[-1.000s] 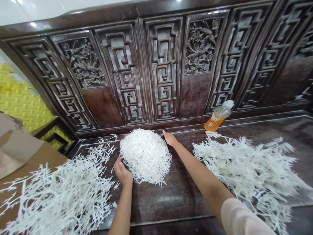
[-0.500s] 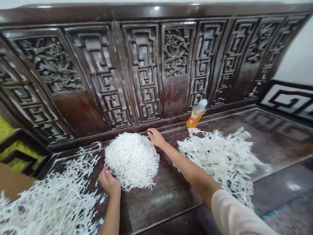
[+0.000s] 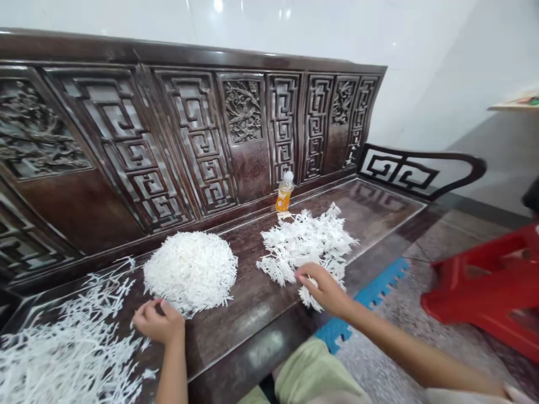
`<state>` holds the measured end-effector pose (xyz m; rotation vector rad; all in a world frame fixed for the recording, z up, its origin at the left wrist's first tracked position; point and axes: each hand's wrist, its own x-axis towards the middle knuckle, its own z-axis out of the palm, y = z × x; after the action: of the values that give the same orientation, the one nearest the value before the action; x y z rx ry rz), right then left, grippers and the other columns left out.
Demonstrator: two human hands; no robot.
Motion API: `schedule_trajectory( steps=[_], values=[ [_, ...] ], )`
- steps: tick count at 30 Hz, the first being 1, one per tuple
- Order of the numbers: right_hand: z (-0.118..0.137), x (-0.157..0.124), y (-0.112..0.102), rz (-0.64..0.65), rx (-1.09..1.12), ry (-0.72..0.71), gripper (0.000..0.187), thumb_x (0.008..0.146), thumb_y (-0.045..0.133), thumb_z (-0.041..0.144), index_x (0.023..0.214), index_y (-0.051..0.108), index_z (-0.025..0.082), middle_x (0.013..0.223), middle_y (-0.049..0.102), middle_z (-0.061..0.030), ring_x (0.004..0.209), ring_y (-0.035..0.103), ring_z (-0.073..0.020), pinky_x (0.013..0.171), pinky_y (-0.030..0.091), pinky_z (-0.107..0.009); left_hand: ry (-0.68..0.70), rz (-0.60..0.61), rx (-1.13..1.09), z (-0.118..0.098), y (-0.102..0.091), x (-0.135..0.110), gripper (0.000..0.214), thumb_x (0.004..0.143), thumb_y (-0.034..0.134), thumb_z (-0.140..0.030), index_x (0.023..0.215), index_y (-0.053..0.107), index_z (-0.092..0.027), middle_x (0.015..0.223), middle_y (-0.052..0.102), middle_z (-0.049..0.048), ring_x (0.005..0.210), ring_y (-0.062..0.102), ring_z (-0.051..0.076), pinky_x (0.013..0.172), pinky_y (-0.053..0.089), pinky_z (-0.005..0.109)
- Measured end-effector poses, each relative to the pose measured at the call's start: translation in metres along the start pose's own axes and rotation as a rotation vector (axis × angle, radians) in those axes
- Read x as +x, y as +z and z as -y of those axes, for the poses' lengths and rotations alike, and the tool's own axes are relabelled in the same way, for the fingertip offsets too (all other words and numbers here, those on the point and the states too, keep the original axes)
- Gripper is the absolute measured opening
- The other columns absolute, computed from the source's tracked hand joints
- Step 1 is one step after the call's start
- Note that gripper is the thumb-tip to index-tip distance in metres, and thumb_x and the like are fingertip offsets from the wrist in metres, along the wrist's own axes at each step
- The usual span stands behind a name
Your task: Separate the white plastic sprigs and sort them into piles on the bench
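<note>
Shifted across from the mound, the right hand (image 3: 323, 290) is being pressed into the near edge of a pile of branched white strips (image 3: 307, 247), its fingers being curled narrowly; whether a strip is being pinched cannot be told. Nearest of all, green shorts (image 3: 311, 376) are being worn by the person. The left hand (image 3: 159, 321) is being kept on the dark wooden bench (image 3: 252, 314), its fingers loosely curved with nothing visibly held, just beside a mound of short white pieces (image 3: 190, 273). A second pile of strips (image 3: 71, 353) is being left spread out to the left of that hand. The strips are being judged light, springy and easily tangled, so hold would best be taken at a thick stem, not a thin twig; the loose pieces would likely slip unless scooped from beneath. Farther back, a bottle (image 3: 284, 192) is being stood upright before the carved backrest (image 3: 197, 140). Off to the right, a blue foam mat (image 3: 370, 297) and a red stool (image 3: 484, 286) are being left on the floor.
</note>
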<state>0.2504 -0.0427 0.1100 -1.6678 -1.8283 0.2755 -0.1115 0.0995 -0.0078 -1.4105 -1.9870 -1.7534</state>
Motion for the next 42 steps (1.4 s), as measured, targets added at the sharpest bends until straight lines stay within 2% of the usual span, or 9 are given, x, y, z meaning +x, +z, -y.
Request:
schedule_trajectory(
  steps=[6,11,14,17,23,27,31,36,42],
  values=[
    [-0.023,-0.097,0.001,-0.053,-0.157,0.122,0.024,0.081,0.037,0.030,0.089,0.059,0.027,0.097,0.061,-0.0052,0.095,0.054,-0.0189,0.097,0.030,-0.041,0.101,0.177,-0.035,-0.034,-0.008,-0.027,0.022,0.066,0.046,-0.030,0.078,0.055,-0.015,0.092,0.047,0.0107,0.094,0.044,0.027,0.087,0.032,0.040],
    [-0.059,-0.084,0.023,-0.218,-0.315,0.324,0.048,0.079,0.040,0.043,0.122,0.043,0.019,0.131,0.037,-0.0119,0.123,0.028,-0.0270,0.098,0.023,-0.050,0.051,0.588,-0.230,-0.121,0.010,-0.058,0.025,0.074,0.039,-0.027,0.092,0.053,-0.017,0.081,0.054,0.0054,0.079,0.051,0.020,0.075,0.040,0.034],
    [-0.076,-0.071,0.034,-0.139,-0.322,0.366,0.053,0.079,0.041,0.047,0.124,0.041,0.019,0.132,0.036,-0.0118,0.126,0.023,-0.0289,0.099,0.017,-0.054,0.137,0.866,-0.297,-0.186,0.022,-0.076,0.027,0.075,0.042,-0.026,0.097,0.054,-0.019,0.086,0.057,0.0052,0.079,0.053,0.019,0.074,0.042,0.034],
    [-0.086,-0.067,0.040,-0.083,-0.304,0.325,0.042,0.079,0.042,0.045,0.114,0.051,0.023,0.122,0.047,-0.0092,0.120,0.033,-0.0282,0.099,0.016,-0.053,0.354,0.922,-0.343,-0.240,0.034,-0.088,0.027,0.074,0.043,-0.022,0.096,0.059,-0.022,0.098,0.056,0.0067,0.094,0.050,0.023,0.084,0.038,0.039],
    [-0.092,-0.070,0.042,-0.250,-0.307,0.264,0.032,0.081,0.040,0.034,0.108,0.054,0.023,0.116,0.052,-0.0070,0.117,0.037,-0.0251,0.101,0.017,-0.050,0.564,0.989,-0.339,-0.309,0.091,-0.104,0.041,0.075,0.046,-0.027,0.116,0.050,-0.023,0.126,0.045,0.0079,0.115,0.037,0.027,0.096,0.026,0.043],
    [-0.092,-0.070,0.041,-0.276,-0.279,0.268,0.032,0.079,0.039,0.026,0.107,0.055,0.024,0.115,0.053,-0.0056,0.116,0.038,-0.0251,0.101,0.017,-0.049,0.442,1.172,-0.141,-0.329,0.134,-0.117,0.047,0.072,0.051,-0.045,0.112,0.053,-0.019,0.102,0.061,0.0100,0.101,0.048,0.027,0.095,0.026,0.045],
    [-0.095,-0.070,0.039,-0.273,-0.251,0.269,0.033,0.077,0.039,0.023,0.105,0.056,0.023,0.115,0.054,-0.0047,0.116,0.038,-0.0249,0.102,0.016,-0.048,0.421,1.177,-0.017,-0.337,0.145,-0.121,0.023,0.070,0.055,-0.039,0.082,0.065,-0.022,0.075,0.066,0.0043,0.090,0.053,0.024,0.097,0.018,0.049],
    [-0.097,-0.070,0.039,-0.296,-0.221,0.267,0.033,0.076,0.039,0.022,0.103,0.058,0.023,0.113,0.055,-0.0046,0.115,0.039,-0.0245,0.102,0.017,-0.047,0.273,1.154,-0.225,-0.353,0.128,-0.097,0.015,0.074,0.049,-0.024,0.073,0.062,-0.017,0.074,0.064,0.0044,0.071,0.055,0.016,0.075,0.039,0.032],
    [-0.097,-0.071,0.042,-0.337,-0.236,0.234,0.031,0.076,0.040,0.019,0.101,0.059,0.019,0.110,0.056,-0.0061,0.114,0.039,-0.0241,0.101,0.017,-0.047,-0.276,0.972,-0.818,-0.394,0.080,-0.031,0.017,0.077,0.051,-0.030,0.081,0.058,-0.015,0.070,0.058,0.0015,0.060,0.050,0.009,0.059,0.041,0.022]
  ],
)
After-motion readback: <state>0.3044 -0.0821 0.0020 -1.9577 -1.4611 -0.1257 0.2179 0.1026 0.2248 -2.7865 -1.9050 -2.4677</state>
